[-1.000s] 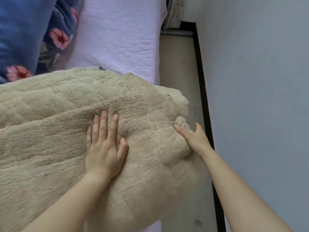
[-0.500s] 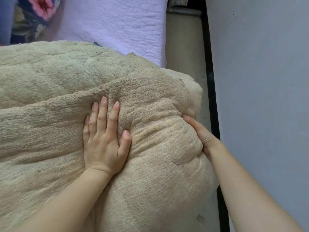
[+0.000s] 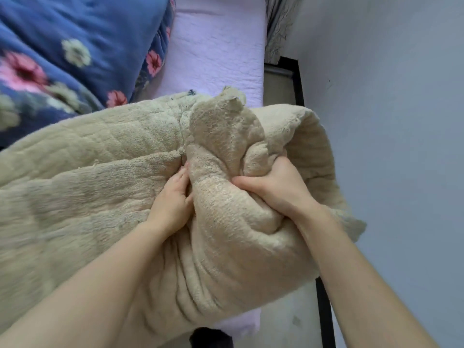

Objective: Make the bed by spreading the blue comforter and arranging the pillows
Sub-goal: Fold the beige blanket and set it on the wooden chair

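A moment ago both palms lay flat on the thick, beige, fleecy quilted blanket [image 3: 88,187] — the left pressing its top, the right cupping its end by the wall. Now both have bunched it up. The left hand [image 3: 173,199] has its fingers dug into a fold, curled closed on the pile, and the right hand [image 3: 273,187] is clenched round a fat wad of the same fleece, thumb across the front. The end of the blanket that drooped over the bed's right edge has been drawn up into a rolled hump, with a ragged corner poking out on top.

That reads to me as a lift or a haul about to happen — getting this heavy beige layer squared up or shifted, not smoothed any more.

The blue quilted comforter with pink and white flowers [image 3: 62,54] is not spread yet. It sits heaped toward the far left corner of the bed, touching the far edge of the beige blanket, and a strip of pale lilac quilted mattress cover [image 3: 218,51] lies bare along the bed's right edge beyond the hands. I can't pick out any pillows from here. So the task proper looks barely begun; the comforter can only go on once the beige blanket is settled.
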A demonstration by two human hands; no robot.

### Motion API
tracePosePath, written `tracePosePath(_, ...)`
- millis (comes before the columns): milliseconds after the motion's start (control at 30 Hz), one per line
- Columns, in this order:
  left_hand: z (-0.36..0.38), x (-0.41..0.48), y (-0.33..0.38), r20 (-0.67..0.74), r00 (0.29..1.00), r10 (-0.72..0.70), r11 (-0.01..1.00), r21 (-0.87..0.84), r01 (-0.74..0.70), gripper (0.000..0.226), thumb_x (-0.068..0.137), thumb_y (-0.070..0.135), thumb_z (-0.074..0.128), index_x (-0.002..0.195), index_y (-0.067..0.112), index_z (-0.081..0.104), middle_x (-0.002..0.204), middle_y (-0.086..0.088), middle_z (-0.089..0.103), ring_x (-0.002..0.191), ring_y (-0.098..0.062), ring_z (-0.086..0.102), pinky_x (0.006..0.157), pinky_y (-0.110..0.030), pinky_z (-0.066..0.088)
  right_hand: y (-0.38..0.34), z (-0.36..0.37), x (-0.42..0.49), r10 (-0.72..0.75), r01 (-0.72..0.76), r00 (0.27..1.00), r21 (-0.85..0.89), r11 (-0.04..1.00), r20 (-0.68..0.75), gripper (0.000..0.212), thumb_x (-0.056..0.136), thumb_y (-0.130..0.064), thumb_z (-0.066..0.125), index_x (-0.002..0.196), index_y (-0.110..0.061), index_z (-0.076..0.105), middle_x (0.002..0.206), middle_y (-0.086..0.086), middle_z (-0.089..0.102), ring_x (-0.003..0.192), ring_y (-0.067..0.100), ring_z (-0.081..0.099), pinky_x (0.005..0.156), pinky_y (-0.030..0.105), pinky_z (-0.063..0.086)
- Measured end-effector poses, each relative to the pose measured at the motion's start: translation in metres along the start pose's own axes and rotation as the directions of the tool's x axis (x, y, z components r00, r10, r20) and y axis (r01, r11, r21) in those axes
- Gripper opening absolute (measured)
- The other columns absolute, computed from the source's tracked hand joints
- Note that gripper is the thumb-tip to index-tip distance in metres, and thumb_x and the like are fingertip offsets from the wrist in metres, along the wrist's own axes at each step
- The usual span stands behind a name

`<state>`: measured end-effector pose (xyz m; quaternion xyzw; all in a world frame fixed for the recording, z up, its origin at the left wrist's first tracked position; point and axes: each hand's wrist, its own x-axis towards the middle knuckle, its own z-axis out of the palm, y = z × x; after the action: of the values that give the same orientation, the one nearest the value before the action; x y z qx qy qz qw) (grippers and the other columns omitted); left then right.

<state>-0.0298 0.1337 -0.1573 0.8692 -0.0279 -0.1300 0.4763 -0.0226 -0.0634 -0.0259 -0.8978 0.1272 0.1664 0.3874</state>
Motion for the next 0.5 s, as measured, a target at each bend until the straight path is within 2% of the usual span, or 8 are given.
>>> tracePosePath(67, -0.033, -0.028, 0.005, 0.008, 0.996, -0.094, 0.986, -0.138, 0.094, 0.038, 0.090, 0.030, 0.057, 0.128, 0.029, 0.055, 0.132, 0.011, 0.058, 0.123, -0.016, 0.053, 0.101, -0.036, 0.043, -0.044, 0.021, -0.031, -0.015, 0.003, 0.998, -0.198, 0.980, -0.056, 0.075, 0.050, -0.060, 0.077, 0.109, -0.018, 0.058, 0.100, -0.002, 0.070, 0.097, 0.022, 0.066, 0.090, 0.043, 0.051)
tracePosePath(167, -0.065, -0.071, 0.010, -0.120, 0.975, -0.186, 0.980, -0.095, 0.176, 0.020, 0.091, 0.020, 0.058, 0.111, 0.018, 0.063, 0.116, -0.005, 0.067, 0.109, -0.027, 0.059, 0.079, -0.028, 0.039, -0.092, 0.056, -0.068, -0.097, 0.044, 0.989, -0.409, 0.912, -0.110, 0.087, 0.058, -0.060, 0.071, 0.123, -0.009, 0.043, 0.104, 0.006, 0.068, 0.102, 0.031, 0.062, 0.095, 0.048, 0.043)
tracePosePath(233, -0.093, -0.115, -0.005, -0.237, 0.961, -0.144, 0.989, -0.057, 0.134, 0.025, 0.088, 0.011, 0.060, 0.112, 0.012, 0.066, 0.121, -0.010, 0.064, 0.113, -0.029, 0.057, 0.086, -0.026, 0.038, -0.122, 0.093, -0.089, -0.118, 0.037, 0.986, -0.542, 0.840, -0.116, 0.091, 0.062, -0.059, 0.067, 0.129, -0.004, 0.040, 0.107, 0.011, 0.065, 0.104, 0.032, 0.060, 0.098, 0.050, 0.037)
tracePosePath(300, -0.115, -0.152, -0.033, -0.396, 0.903, -0.166, 0.983, 0.007, 0.184, 0.037, 0.082, 0.006, 0.063, 0.119, 0.012, 0.065, 0.133, -0.012, 0.055, 0.125, -0.031, 0.046, 0.104, -0.031, 0.031, -0.140, 0.126, -0.099, -0.113, 0.008, 0.986, -0.642, 0.766, -0.123, 0.099, 0.065, -0.059, 0.063, 0.139, -0.002, 0.031, 0.113, 0.014, 0.063, 0.109, 0.033, 0.057, 0.101, 0.053, 0.031)
tracePosePath(367, -0.140, -0.193, -0.066, -0.619, 0.713, -0.329, 0.916, -0.027, 0.400, 0.044, 0.081, 0.007, 0.061, 0.125, 0.013, 0.060, 0.141, -0.015, 0.044, 0.129, -0.037, 0.036, 0.109, -0.040, 0.024, -0.156, 0.157, -0.106, -0.114, -0.020, 0.984, -0.719, 0.695, -0.139, 0.105, 0.068, -0.058, 0.062, 0.143, 0.002, 0.020, 0.119, 0.018, 0.061, 0.114, 0.034, 0.054, 0.102, 0.053, 0.027)
tracePosePath(400, -0.154, -0.213, -0.085, -0.701, 0.567, -0.432, 0.856, -0.121, 0.503, 0.047, 0.082, 0.010, 0.059, 0.129, 0.013, 0.055, 0.144, -0.016, 0.039, 0.129, -0.038, 0.034, 0.109, -0.043, 0.024, -0.163, 0.172, -0.108, -0.124, -0.035, 0.980, -0.749, 0.662, -0.155, 0.106, 0.069, -0.056, 0.063, 0.143, 0.004, 0.018, 0.122, 0.020, 0.059, 0.115, 0.034, 0.052, 0.101, 0.052, 0.028)
tracePosePath(467, -0.182, -0.247, -0.128, -0.728, 0.260, -0.634, 0.697, -0.393, 0.599, 0.053, 0.087, 0.016, 0.053, 0.138, 0.008, 0.043, 0.148, -0.019, 0.031, 0.132, -0.039, 0.031, 0.108, -0.044, 0.025, -0.174, 0.196, -0.111, -0.135, -0.071, 0.972, -0.792, 0.606, -0.191, 0.104, 0.070, -0.053, 0.065, 0.142, 0.007, 0.020, 0.125, 0.023, 0.055, 0.115, 0.035, 0.049, 0.098, 0.049, 0.030)
tracePosePath(500, -0.192, -0.257, -0.148, -0.669, 0.134, -0.731, 0.598, -0.534, 0.598, 0.054, 0.090, 0.021, 0.051, 0.140, 0.006, 0.038, 0.149, -0.021, 0.029, 0.134, -0.038, 0.030, 0.108, -0.043, 0.024, -0.176, 0.202, -0.110, -0.137, -0.092, 0.968, -0.805, 0.586, -0.210, 0.103, 0.070, -0.052, 0.065, 0.142, 0.007, 0.021, 0.125, 0.024, 0.054, 0.115, 0.036, 0.049, 0.098, 0.048, 0.030)
